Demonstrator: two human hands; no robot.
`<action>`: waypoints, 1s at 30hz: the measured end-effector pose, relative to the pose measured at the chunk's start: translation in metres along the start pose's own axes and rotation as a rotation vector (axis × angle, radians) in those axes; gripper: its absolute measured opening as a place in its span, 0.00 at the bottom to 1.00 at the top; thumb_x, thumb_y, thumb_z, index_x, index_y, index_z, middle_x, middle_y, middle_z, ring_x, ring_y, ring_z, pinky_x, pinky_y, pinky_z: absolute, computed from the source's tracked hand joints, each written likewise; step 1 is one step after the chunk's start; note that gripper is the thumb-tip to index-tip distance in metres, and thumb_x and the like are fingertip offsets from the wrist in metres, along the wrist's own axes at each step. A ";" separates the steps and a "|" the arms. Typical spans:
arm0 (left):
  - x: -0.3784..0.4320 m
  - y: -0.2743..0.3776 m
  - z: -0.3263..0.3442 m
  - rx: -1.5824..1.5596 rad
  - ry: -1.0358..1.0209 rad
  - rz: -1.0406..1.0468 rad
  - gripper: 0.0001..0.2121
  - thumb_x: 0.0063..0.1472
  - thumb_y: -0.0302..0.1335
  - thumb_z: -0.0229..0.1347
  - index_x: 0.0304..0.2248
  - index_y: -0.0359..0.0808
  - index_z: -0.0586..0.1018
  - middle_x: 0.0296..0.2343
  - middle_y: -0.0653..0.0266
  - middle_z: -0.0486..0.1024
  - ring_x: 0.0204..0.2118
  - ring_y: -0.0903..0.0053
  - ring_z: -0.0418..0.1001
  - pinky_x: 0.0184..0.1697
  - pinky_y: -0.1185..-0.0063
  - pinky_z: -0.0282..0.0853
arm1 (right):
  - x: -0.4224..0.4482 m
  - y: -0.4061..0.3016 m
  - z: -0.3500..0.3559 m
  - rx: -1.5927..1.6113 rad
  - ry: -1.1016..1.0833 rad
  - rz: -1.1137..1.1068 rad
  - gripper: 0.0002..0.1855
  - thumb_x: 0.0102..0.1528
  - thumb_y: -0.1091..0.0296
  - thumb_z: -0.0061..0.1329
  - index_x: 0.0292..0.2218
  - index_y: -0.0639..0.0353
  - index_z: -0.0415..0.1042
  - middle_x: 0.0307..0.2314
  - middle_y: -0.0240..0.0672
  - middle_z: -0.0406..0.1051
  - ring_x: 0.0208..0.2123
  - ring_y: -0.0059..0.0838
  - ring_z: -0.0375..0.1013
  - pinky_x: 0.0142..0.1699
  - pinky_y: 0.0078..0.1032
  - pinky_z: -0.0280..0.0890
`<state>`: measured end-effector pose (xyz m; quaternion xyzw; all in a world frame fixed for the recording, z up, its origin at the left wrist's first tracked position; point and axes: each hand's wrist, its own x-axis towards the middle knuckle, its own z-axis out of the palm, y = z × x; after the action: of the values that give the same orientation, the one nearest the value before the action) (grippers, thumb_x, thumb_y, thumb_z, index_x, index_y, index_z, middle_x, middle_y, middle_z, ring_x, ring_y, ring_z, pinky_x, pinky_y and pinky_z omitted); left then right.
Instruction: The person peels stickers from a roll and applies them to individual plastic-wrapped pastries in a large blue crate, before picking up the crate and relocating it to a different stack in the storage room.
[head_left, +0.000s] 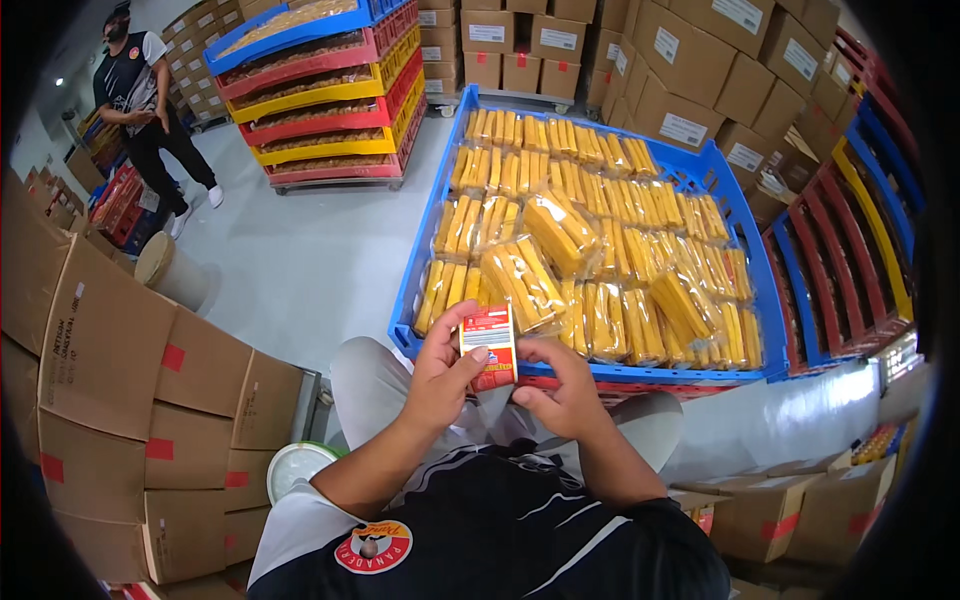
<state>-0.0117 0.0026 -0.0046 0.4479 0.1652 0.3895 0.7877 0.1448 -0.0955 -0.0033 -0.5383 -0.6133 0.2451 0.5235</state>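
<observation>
My left hand (442, 375) grips a roll of printed red, yellow and white labels (487, 346), thumb across its front. To its right, my right hand (561, 386) is held with fingers and thumb apart and nothing visible between them. Before me stands a blue plastic crate (427, 225) filled with rows of clear-wrapped packs of yellow stick-shaped baked goods (607, 319). A few packs lie on top of the rows, among them one wrapped pack (523, 283) just beyond the labels and another (561, 231) behind it.
Stacked crates of goods (322, 97) stand on a dolly at the back left. Cardboard boxes (202, 367) rise close on my left, near a white lidded bucket (300, 469). More boxes (682, 97) and stacked crates (832, 255) line the right. Another person (142, 97) stands far left.
</observation>
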 end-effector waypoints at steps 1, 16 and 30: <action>0.000 -0.001 0.002 -0.009 -0.006 -0.008 0.22 0.59 0.21 0.49 0.53 0.30 0.59 0.44 0.59 0.68 0.46 0.77 0.68 0.49 0.78 0.65 | 0.001 -0.004 0.001 -0.009 0.056 -0.021 0.25 0.45 0.69 0.56 0.44 0.64 0.66 0.39 0.46 0.66 0.41 0.42 0.68 0.47 0.30 0.62; -0.015 -0.010 -0.020 -0.405 -0.049 -0.269 0.15 0.62 0.31 0.48 0.47 0.34 0.65 0.42 0.59 0.68 0.43 0.75 0.70 0.45 0.76 0.69 | 0.002 0.001 0.019 -0.231 -0.014 -0.237 0.19 0.45 0.70 0.55 0.41 0.64 0.73 0.42 0.49 0.65 0.43 0.44 0.68 0.48 0.33 0.63; -0.030 -0.024 -0.049 -0.472 0.073 -0.340 0.15 0.63 0.31 0.46 0.47 0.35 0.64 0.44 0.58 0.67 0.45 0.72 0.70 0.48 0.71 0.68 | 0.016 -0.002 0.037 -0.183 -0.115 -0.180 0.11 0.44 0.71 0.54 0.33 0.60 0.75 0.36 0.44 0.69 0.39 0.41 0.69 0.46 0.32 0.63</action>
<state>-0.0498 0.0006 -0.0544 0.2039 0.1710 0.2954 0.9176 0.1120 -0.0714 -0.0076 -0.5118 -0.7078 0.1704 0.4561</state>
